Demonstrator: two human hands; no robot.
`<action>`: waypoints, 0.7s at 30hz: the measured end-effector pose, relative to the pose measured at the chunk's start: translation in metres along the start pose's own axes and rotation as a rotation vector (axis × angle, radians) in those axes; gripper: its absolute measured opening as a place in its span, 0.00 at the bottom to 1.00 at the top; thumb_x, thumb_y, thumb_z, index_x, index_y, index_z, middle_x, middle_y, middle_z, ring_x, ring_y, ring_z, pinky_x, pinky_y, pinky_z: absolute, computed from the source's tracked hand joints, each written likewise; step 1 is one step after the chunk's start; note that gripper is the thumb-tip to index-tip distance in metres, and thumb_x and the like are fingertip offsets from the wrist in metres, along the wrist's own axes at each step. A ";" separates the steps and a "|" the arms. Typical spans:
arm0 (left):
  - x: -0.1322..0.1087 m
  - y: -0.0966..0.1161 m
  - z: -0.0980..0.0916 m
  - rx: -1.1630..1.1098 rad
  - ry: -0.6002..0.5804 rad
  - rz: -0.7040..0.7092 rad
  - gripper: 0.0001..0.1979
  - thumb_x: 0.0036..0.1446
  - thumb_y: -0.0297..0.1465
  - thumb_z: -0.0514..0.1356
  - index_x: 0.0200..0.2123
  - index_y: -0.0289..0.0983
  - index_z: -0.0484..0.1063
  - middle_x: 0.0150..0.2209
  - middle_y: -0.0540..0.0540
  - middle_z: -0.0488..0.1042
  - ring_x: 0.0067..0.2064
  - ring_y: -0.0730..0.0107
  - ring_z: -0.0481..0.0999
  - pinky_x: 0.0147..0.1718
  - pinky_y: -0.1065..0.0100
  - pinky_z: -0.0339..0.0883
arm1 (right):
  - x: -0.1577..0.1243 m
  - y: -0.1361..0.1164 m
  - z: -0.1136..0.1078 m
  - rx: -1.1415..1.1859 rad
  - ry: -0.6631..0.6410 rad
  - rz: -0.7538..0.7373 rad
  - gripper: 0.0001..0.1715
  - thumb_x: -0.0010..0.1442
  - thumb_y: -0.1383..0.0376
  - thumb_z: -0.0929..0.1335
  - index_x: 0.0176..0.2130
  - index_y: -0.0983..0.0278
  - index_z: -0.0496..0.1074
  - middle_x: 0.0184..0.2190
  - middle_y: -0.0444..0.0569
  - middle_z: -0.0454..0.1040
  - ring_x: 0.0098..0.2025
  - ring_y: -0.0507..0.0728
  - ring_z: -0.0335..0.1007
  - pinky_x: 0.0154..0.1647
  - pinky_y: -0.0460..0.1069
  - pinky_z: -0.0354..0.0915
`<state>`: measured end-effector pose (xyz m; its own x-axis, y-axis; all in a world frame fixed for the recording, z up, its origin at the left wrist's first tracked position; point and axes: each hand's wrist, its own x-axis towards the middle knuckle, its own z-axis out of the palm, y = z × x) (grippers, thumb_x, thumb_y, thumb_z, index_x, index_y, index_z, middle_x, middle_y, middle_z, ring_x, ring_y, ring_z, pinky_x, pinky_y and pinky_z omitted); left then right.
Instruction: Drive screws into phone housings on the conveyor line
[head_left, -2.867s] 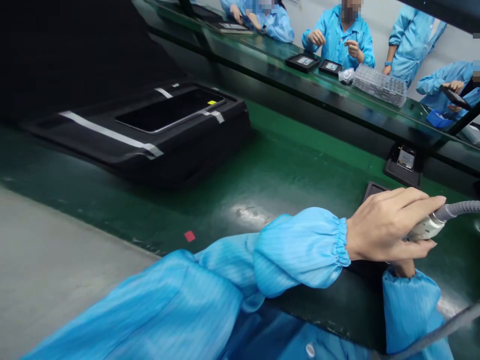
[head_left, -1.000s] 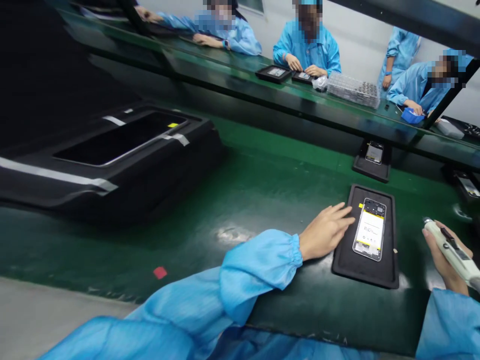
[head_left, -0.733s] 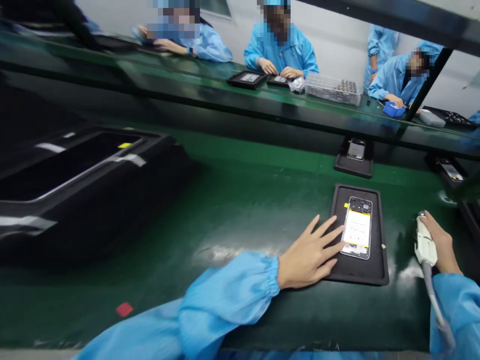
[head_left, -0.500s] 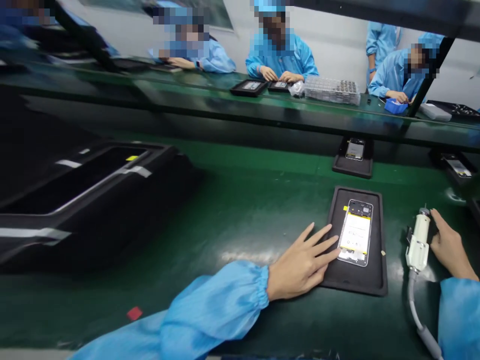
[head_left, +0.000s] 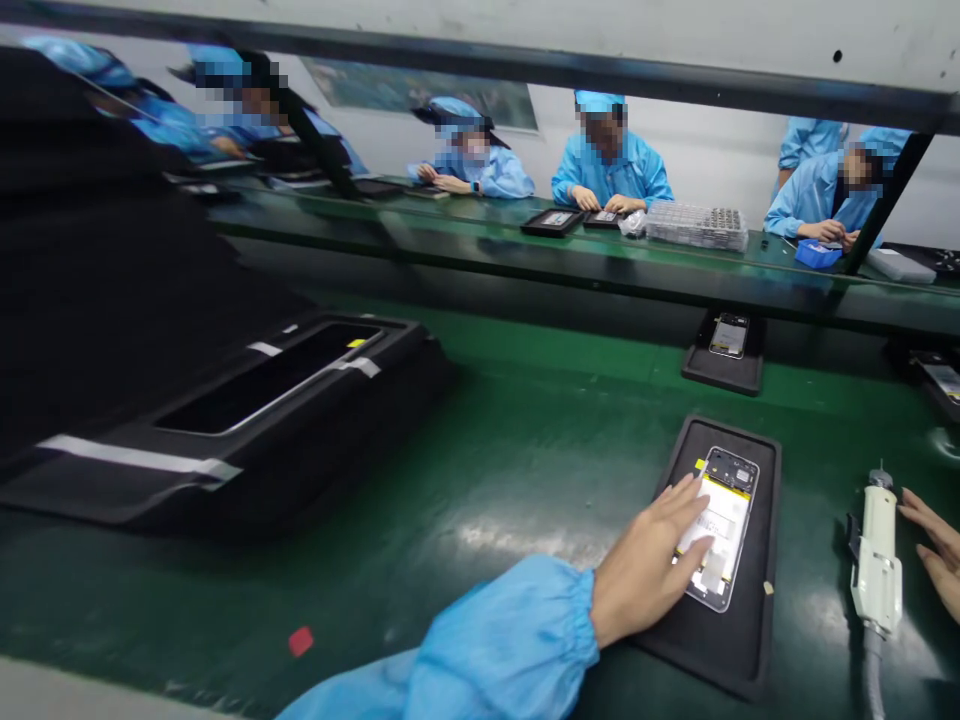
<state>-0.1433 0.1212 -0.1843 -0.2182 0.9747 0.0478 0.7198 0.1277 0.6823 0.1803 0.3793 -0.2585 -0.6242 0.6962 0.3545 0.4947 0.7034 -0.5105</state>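
Note:
An opened smartphone (head_left: 726, 520) with its battery and inner parts showing lies in a black tray (head_left: 705, 640) on the green bench. My left hand (head_left: 651, 562) reaches over the phone's left side with fingers stretched out, thumb apart. Whether the fingertips touch the phone or hover just above it, I cannot tell. Beside the tray on the right lies a white electric screwdriver (head_left: 877, 560) with a grey cable, its bit pointing away from me. My right hand (head_left: 934, 550), partly cut off by the right edge, is open next to the screwdriver, fingers apart.
On the left a dark phone (head_left: 262, 385) sits in a black padded holder (head_left: 300, 470) with grey tape. Farther back are another tray with a phone (head_left: 729, 335) and one at the right edge. A red scrap (head_left: 301, 641) lies in front. Co-workers sit beyond the shelf (head_left: 480, 262).
The view has swung left and upward. My left hand has moved farther over the phone and its fingers have drawn closer together. My right hand has moved toward the frame's right edge.

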 end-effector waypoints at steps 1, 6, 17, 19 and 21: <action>0.005 0.006 0.007 -0.014 -0.014 -0.041 0.32 0.59 0.38 0.58 0.63 0.33 0.56 0.66 0.37 0.51 0.68 0.57 0.47 0.65 0.49 0.48 | -0.001 0.001 0.003 -0.022 0.019 -0.014 0.23 0.59 0.63 0.60 0.52 0.63 0.70 0.59 0.50 0.65 0.60 0.59 0.62 0.59 0.52 0.63; 0.016 0.024 0.025 0.025 -0.083 -0.123 0.47 0.46 0.39 0.67 0.65 0.31 0.50 0.68 0.35 0.43 0.69 0.52 0.34 0.66 0.43 0.33 | -0.006 0.000 0.024 -0.263 0.138 -0.145 0.25 0.58 0.68 0.57 0.51 0.66 0.70 0.57 0.52 0.68 0.60 0.61 0.62 0.65 0.59 0.55; 0.026 0.001 0.016 -1.012 0.192 -0.119 0.33 0.44 0.23 0.54 0.58 0.33 0.61 0.60 0.37 0.65 0.61 0.56 0.64 0.62 0.52 0.58 | 0.007 -0.008 0.001 0.018 0.004 0.138 0.25 0.56 0.58 0.62 0.51 0.64 0.71 0.55 0.52 0.70 0.58 0.64 0.63 0.60 0.60 0.59; 0.027 0.000 0.016 -1.119 0.187 -0.157 0.34 0.48 0.23 0.54 0.61 0.30 0.56 0.62 0.33 0.61 0.62 0.55 0.62 0.61 0.51 0.59 | 0.014 -0.021 -0.017 0.162 -0.061 0.261 0.28 0.52 0.54 0.66 0.50 0.66 0.72 0.52 0.56 0.72 0.56 0.64 0.66 0.57 0.57 0.63; 0.020 -0.001 0.013 -0.992 0.183 -0.165 0.34 0.52 0.26 0.55 0.63 0.31 0.52 0.63 0.30 0.57 0.64 0.54 0.59 0.61 0.49 0.57 | 0.015 -0.046 -0.033 0.262 -0.022 0.394 0.31 0.49 0.51 0.68 0.48 0.67 0.71 0.49 0.58 0.74 0.52 0.64 0.71 0.51 0.53 0.69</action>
<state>-0.1400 0.1425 -0.1932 -0.4221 0.9053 -0.0473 -0.1799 -0.0325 0.9831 0.1682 0.3617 -0.2036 -0.4331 0.8979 0.0788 0.5290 0.3240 -0.7843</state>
